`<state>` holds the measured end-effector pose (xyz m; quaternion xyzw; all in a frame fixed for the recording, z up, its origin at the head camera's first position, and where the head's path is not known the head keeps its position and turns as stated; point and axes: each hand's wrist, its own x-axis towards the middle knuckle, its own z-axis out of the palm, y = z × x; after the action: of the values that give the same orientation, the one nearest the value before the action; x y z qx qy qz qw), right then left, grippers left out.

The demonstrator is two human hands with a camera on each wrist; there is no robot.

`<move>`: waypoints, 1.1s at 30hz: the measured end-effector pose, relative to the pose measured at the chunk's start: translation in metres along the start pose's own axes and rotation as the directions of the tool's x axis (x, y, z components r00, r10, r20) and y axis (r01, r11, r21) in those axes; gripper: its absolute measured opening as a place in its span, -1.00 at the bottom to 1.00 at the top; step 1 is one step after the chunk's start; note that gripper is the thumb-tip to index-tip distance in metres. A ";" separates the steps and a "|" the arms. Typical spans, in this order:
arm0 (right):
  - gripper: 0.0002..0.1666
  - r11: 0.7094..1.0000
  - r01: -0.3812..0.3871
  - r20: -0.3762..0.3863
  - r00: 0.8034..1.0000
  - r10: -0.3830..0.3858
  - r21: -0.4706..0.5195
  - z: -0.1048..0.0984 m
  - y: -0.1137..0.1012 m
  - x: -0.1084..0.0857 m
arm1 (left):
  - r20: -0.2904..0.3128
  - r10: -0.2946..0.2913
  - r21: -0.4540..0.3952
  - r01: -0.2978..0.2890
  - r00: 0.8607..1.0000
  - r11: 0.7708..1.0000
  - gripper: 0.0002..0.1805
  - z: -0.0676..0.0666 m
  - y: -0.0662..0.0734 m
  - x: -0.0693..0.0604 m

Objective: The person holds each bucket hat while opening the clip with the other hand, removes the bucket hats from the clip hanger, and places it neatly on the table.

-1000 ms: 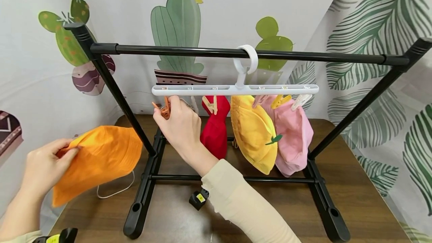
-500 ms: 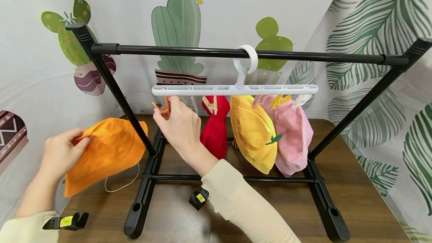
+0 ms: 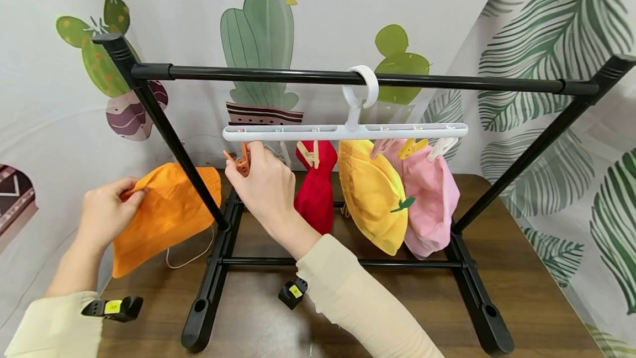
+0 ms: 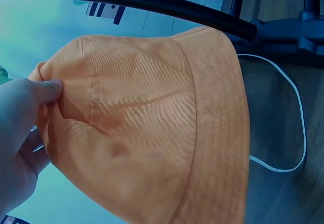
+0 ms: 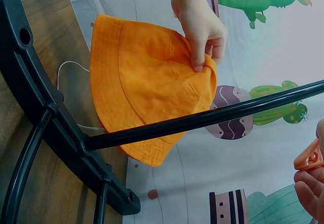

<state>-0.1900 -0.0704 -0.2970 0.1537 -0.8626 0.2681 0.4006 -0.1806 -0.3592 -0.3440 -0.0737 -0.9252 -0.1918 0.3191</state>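
The head view is showing the left hand [image 3: 111, 211], between eight and nine o'clock from centre, pinching the crown of the orange hat [image 3: 166, 211]. Compared with a second ago, hand and hat are sitting farther toward two o'clock, and more of the brim is showing past the inner side of the left post [image 3: 171, 137]. The right hand [image 3: 263, 181] is staying where it was, pinching the orange clip [image 3: 243, 166] under the nine-o'clock end of the white hanger [image 3: 288, 133]; how wide the clip is gaping, I cannot tell. For the work in hand, this seems to be narrowing the gap between hat and clip, though they are still standing apart.

As for edges, the post is crossing in front of the hat, leaving most of the fabric on its outer side; whether the two are touching, I cannot tell. In the left wrist view, the brim is facing three o'clock, and a white cord [image 4: 302, 125] is looping out beyond it, perhaps risking a snag on the frame. From the hat, the clip is lying toward two o'clock, with some open room showing between post and clip. At the right hand's four o'clock, the red item [image 3: 318, 203] is hanging close, leaving less room there.
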 end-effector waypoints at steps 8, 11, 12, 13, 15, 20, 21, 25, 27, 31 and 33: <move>-0.72 1.000 0.003 -0.005 1.000 -0.003 0.001 0.000 -0.001 0.000 | 0.024 -0.010 -0.014 0.011 1.000 1.000 -0.94 0.009 0.005 0.008; -0.71 1.000 0.006 -0.008 1.000 -0.006 0.001 -0.001 -0.001 0.000 | 0.029 -0.018 -0.022 0.019 0.999 1.000 -0.93 0.012 0.008 0.013; -0.71 1.000 0.006 -0.009 1.000 -0.006 0.001 -0.001 -0.001 0.000 | 0.022 -0.015 -0.025 0.016 1.000 1.000 -0.93 0.014 0.009 0.015; -0.70 1.000 0.006 -0.011 1.000 -0.006 -0.001 -0.001 -0.001 0.000 | 0.017 -0.015 -0.028 0.015 1.000 0.999 -0.93 0.015 0.010 0.016; -0.69 1.000 0.007 -0.012 1.000 -0.007 -0.002 -0.001 0.000 0.000 | 0.014 -0.018 -0.037 0.018 1.000 0.999 -0.93 0.018 0.012 0.019; -0.70 1.000 0.005 -0.021 1.000 -0.006 -0.004 0.000 0.000 0.000 | 0.046 -0.066 -0.067 0.069 0.997 0.995 -0.89 0.022 0.016 0.026; -0.70 1.000 0.007 -0.023 1.000 -0.007 -0.003 0.000 -0.001 0.000 | 0.055 -0.083 -0.073 0.087 0.995 0.994 -0.88 0.023 0.017 0.026; -0.69 1.000 0.012 -0.029 0.999 -0.012 -0.007 0.000 -0.001 0.000 | 0.063 -0.128 -0.084 0.133 0.990 0.988 -0.85 0.025 0.015 0.028; -0.70 1.000 0.012 -0.031 0.999 -0.012 -0.005 0.001 -0.001 0.000 | 0.058 -0.147 -0.085 0.152 0.987 0.985 -0.85 0.028 0.014 0.029; -0.70 1.000 0.008 -0.032 0.999 -0.008 0.001 0.000 -0.001 0.000 | 0.037 -0.178 -0.094 0.180 0.983 0.979 -0.85 0.035 0.007 0.030; -0.70 1.000 0.006 -0.029 1.000 -0.006 0.004 0.000 -0.001 0.000 | 0.034 -0.197 -0.107 0.199 0.980 0.974 -0.86 0.040 0.003 0.028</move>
<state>-0.1897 -0.0717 -0.2964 0.1534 -0.8557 0.2708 0.4134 -0.2246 -0.3402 -0.3544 -0.0009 -0.9195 -0.2726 0.2831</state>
